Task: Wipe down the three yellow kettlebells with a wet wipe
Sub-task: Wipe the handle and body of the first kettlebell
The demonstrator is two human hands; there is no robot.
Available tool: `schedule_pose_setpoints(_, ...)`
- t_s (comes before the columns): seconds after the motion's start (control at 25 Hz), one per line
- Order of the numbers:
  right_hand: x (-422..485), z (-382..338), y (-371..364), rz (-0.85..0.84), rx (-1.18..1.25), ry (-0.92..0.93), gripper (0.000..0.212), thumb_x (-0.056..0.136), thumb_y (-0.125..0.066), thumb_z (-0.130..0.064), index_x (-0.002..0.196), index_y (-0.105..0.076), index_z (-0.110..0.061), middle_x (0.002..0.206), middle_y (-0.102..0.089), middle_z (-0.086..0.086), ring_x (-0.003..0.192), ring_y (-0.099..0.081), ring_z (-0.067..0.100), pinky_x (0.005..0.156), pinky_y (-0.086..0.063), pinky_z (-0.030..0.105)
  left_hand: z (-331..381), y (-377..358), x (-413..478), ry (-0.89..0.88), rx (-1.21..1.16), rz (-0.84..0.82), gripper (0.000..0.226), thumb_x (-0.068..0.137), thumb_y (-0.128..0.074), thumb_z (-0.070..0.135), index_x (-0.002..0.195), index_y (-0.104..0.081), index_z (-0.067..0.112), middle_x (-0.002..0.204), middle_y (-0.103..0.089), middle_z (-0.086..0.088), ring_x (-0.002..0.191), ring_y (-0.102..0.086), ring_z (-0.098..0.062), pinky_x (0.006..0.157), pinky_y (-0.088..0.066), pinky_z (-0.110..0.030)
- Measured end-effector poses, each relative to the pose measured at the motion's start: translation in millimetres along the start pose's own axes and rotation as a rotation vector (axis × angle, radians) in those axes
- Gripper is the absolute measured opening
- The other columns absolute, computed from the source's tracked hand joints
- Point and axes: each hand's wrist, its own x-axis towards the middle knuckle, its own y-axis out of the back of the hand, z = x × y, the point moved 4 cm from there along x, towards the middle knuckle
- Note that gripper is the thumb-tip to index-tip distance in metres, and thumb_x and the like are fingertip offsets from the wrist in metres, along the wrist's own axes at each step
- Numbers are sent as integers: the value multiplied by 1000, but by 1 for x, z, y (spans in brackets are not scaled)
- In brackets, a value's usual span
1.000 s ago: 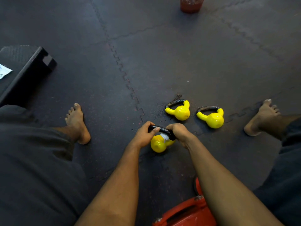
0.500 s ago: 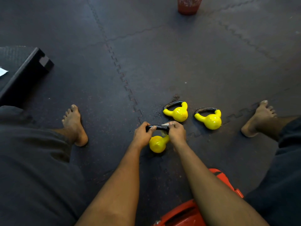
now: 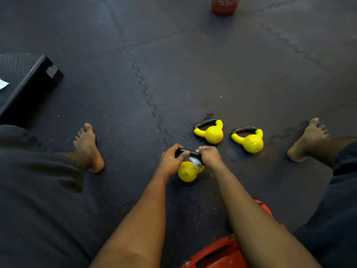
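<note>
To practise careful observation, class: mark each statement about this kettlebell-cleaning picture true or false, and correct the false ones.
1. The left hand grips the nearest kettlebell by its black handle. True.
2. The wipe is in the left hand. False: it is at the right hand, against the handle.
3. The other two kettlebells are stacked. False: they lie side by side, apart, on the floor mat.
4. Both feet are bare. True.

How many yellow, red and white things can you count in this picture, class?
Yellow kettlebells: 3
Red: 2, mesh bin, object at bottom edge
White: 2, wet wipe, scrap on black bench
Total: 7
</note>
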Motion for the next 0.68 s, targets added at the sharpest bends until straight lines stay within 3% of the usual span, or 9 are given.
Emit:
schedule_pose_setpoints(0.12, -3, 3, 6, 215, -22, 83, 30, 98, -48, -22, 80, -72, -15, 86, -72, 8, 83, -62, 24, 77, -47, 32, -3, -1, 2, 43, 10, 63, 22, 89, -62, 38, 98, -62, 18, 81, -59, 2, 76, -52, -13, 56, -35, -14)
schedule_pose_setpoints(0.2, -12, 0, 8, 307, -29, 139, 29, 98, -47, -21, 86, -73, -14, 90, -73, 9, 86, -63, 26, 74, -44, 30, -4, 0, 4, 70, 12, 85, 24, 90, -60, 38, 97, -62, 16, 80, -58, 0, 75, -51, -15, 59, -35, -24)
schedule_pose_setpoints(0.4, -39, 3, -7, 516, 30, 313, 22, 97, -50, -17, 101, -72, -17, 98, -74, 7, 90, -66, 30, 71, -46, 34, -5, -5, 8, 110, 9, 80, 26, 94, -54, 37, 94, -58, 12, 79, -56, -4, 76, -50, -20, 64, -34, -28)
schedule_pose_setpoints(0.48, -47, 10, -13, 508, 68, 375, 27, 97, -51, -15, 117, -69, -18, 114, -72, 3, 105, -65, 20, 85, -49, 30, -4, -9, 9, 100, 20, 38, 26, 95, -52, 37, 94, -55, 11, 81, -55, -5, 76, -49, -20, 64, -34, -29)
schedule_pose_setpoints(0.56, -54, 15, -20, 431, 95, 443, 36, 98, -48, -16, 133, -59, -17, 135, -59, -2, 128, -51, 8, 106, -39, 22, -4, -10, 10, 93, 15, 10, 25, 96, -50, 36, 94, -53, 11, 83, -55, -6, 77, -48, -19, 65, -33, -30)
schedule_pose_setpoints(0.68, -63, 21, -24, 385, 86, 501, 40, 97, -45, -16, 136, -54, -12, 143, -51, 1, 136, -40, 7, 115, -31, 27, -8, -9, 11, 99, -17, 2, 25, 97, -49, 35, 94, -52, 10, 80, -52, -4, 77, -47, -19, 65, -34, -31)
